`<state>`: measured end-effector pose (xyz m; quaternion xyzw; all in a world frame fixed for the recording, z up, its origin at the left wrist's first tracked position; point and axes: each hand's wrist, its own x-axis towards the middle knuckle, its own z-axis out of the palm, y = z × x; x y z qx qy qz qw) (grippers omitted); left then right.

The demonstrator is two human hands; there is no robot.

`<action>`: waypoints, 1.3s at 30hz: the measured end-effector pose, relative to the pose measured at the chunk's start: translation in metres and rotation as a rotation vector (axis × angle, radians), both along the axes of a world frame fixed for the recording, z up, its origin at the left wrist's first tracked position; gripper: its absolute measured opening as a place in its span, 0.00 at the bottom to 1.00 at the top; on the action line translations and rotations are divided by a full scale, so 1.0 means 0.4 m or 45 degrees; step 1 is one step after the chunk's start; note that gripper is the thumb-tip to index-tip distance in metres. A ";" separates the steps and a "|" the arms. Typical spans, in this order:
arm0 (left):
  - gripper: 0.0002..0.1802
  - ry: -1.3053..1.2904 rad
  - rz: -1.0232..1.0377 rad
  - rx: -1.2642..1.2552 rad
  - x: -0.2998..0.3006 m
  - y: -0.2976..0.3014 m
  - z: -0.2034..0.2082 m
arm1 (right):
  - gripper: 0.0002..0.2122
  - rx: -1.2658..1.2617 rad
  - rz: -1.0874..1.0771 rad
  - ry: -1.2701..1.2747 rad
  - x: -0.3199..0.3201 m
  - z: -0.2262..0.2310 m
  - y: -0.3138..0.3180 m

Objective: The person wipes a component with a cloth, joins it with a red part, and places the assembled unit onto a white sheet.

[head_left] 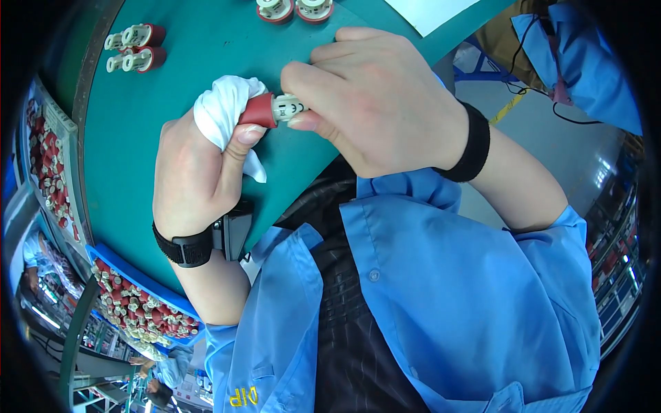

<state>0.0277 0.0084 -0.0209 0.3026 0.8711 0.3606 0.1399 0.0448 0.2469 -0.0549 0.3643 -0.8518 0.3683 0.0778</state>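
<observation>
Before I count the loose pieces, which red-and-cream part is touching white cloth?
The part between the left hand and right hand: its red end meets the white cloth; the group on the green mat lies apart from it.

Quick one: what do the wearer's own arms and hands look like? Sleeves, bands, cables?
Left hand and right hand: no gloves visible. Black wristbands on both wrists; a dark boxy piece sits beside the left one. Forearms bare below light blue sleeves. No cables visible on either arm.
</observation>
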 end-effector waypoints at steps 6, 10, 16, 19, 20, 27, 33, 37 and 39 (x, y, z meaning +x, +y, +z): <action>0.13 0.149 0.013 -0.059 -0.002 0.019 0.001 | 0.13 -0.010 -0.110 0.047 0.007 -0.011 -0.019; 0.12 0.055 0.127 -0.177 0.009 0.046 0.021 | 0.11 -0.008 -0.185 0.073 0.003 -0.013 -0.025; 0.13 0.127 0.181 -0.231 0.014 0.066 0.019 | 0.12 -0.054 -0.223 0.097 0.000 -0.019 -0.026; 0.13 0.162 0.180 -0.206 0.011 0.064 0.016 | 0.12 -0.074 -0.231 0.094 0.002 -0.014 -0.027; 0.14 0.179 0.148 -0.181 0.010 0.061 0.014 | 0.11 -0.083 -0.233 0.088 0.002 -0.008 -0.026; 0.15 0.016 0.103 0.261 -0.006 0.001 0.000 | 0.07 -0.134 -0.046 -0.076 -0.011 0.087 -0.010; 0.14 -0.363 0.132 0.547 -0.006 -0.024 -0.006 | 0.09 0.061 -0.020 0.109 -0.082 0.241 -0.001; 0.12 -0.349 0.105 0.606 -0.006 -0.028 -0.024 | 0.10 0.350 -0.024 0.352 -0.153 0.267 -0.023; 0.12 -0.370 0.123 0.598 -0.008 -0.025 -0.021 | 0.09 0.457 0.051 0.419 -0.173 0.280 -0.053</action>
